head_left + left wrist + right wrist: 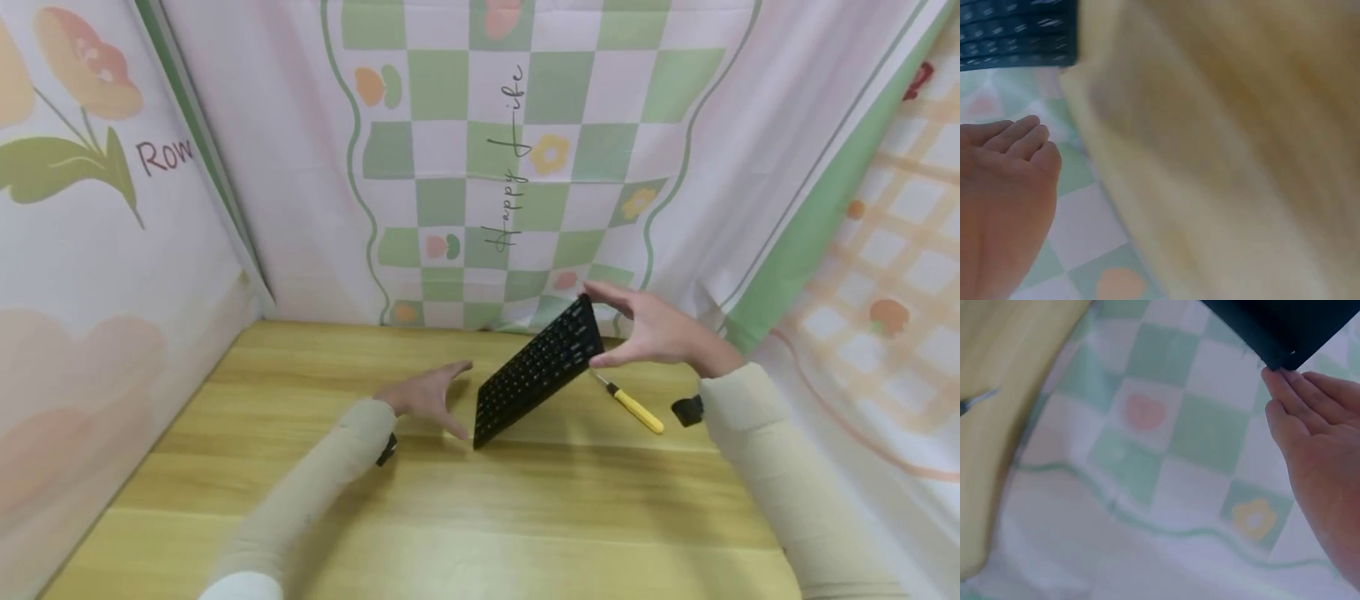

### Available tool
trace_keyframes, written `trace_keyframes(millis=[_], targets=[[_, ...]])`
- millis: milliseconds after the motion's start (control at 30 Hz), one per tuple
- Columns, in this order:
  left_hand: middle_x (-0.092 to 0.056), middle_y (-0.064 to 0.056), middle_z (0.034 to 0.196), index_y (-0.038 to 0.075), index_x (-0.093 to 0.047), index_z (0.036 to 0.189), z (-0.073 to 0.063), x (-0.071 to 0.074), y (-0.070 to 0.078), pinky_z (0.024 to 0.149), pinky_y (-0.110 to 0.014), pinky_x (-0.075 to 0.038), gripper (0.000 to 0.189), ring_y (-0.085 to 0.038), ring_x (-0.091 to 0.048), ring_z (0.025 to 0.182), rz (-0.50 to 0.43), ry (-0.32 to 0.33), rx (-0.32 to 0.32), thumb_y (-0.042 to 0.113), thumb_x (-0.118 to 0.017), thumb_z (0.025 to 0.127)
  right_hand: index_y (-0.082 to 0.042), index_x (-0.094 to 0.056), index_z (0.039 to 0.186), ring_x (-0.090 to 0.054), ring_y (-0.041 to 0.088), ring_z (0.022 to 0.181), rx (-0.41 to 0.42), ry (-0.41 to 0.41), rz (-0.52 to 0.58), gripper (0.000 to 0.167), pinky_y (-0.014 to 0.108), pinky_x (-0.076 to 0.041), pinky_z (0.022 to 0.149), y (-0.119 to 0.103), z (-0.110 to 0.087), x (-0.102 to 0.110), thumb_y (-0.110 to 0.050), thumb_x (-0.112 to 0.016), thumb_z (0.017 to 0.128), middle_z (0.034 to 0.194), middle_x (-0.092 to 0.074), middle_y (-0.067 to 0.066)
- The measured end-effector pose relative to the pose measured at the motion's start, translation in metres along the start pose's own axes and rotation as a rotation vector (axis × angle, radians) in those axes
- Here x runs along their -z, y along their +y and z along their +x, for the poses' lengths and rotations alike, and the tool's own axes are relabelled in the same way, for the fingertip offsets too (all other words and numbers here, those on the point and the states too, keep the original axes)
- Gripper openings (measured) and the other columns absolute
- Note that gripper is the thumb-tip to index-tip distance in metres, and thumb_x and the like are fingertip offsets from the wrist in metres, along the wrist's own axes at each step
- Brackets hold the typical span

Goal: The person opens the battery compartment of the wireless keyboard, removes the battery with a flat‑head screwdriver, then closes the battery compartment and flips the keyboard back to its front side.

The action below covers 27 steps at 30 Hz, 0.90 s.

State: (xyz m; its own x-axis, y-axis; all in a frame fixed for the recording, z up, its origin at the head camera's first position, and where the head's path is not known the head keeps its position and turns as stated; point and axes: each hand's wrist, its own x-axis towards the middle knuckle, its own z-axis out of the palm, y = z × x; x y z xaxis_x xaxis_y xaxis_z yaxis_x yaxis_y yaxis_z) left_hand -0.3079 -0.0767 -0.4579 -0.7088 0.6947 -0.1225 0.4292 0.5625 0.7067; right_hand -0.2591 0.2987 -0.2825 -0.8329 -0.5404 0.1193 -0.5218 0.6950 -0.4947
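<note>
A black keyboard (536,371) is tilted steeply over the wooden table, its right end raised and its left end low, keys facing the head camera. My right hand (656,329) grips the raised end between thumb and fingers; in the right wrist view the fingertips (1282,378) meet the keyboard's corner (1285,337). Beside the low end, my left hand (427,398) is spread with thumb and fingers apart, holding nothing. The left wrist view has that hand (1007,194) below the keyboard's edge (1022,31), with a gap between them.
A screwdriver with a yellow handle (637,410) lies on the table (465,517) below the right hand. Behind the table hangs a green and white checked curtain (495,150). Printed cloth (97,250) closes off the left side, and more cloth (870,333) hangs on the right.
</note>
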Motion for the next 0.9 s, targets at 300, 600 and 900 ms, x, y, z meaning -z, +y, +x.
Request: trace_keyframes(millis=[300, 600, 900], targets=[[-0.012, -0.01, 0.179, 0.01, -0.009, 0.171, 0.005, -0.024, 0.001, 0.135, -0.05, -0.017, 0.143, -0.03, -0.016, 0.165, -0.001, -0.018, 0.035, 0.04, -0.101, 0.065, -0.007, -0.023, 0.168, -0.038, 0.054, 0.151, -0.036, -0.013, -0.071, 0.13, 0.077, -0.029, 0.12, 0.036, -0.046, -0.005, -0.044, -0.098, 0.069, 0.167, -0.039, 0.024], [-0.018, -0.012, 0.178, 0.009, -0.013, 0.17, 0.005, -0.029, 0.004, 0.135, -0.049, -0.022, 0.137, -0.031, -0.023, 0.163, -0.002, 0.025, 0.043, 0.024, -0.098, 0.064, -0.01, -0.023, 0.169, -0.038, 0.055, 0.15, -0.051, -0.002, -0.064, 0.129, 0.079, -0.029, 0.119, 0.043, -0.056, -0.011, -0.044, -0.098, 0.069, 0.166, -0.041, 0.025], [-0.023, -0.019, 0.175, 0.0, -0.015, 0.168, -0.025, 0.002, -0.015, 0.132, -0.057, -0.026, 0.129, -0.04, -0.025, 0.161, 0.029, 0.111, -0.055, 0.02, -0.095, 0.068, -0.01, -0.024, 0.169, -0.051, 0.057, 0.139, -0.069, 0.0, -0.153, 0.134, 0.071, -0.05, 0.108, 0.048, -0.049, -0.034, -0.058, -0.095, 0.067, 0.167, -0.036, 0.029]])
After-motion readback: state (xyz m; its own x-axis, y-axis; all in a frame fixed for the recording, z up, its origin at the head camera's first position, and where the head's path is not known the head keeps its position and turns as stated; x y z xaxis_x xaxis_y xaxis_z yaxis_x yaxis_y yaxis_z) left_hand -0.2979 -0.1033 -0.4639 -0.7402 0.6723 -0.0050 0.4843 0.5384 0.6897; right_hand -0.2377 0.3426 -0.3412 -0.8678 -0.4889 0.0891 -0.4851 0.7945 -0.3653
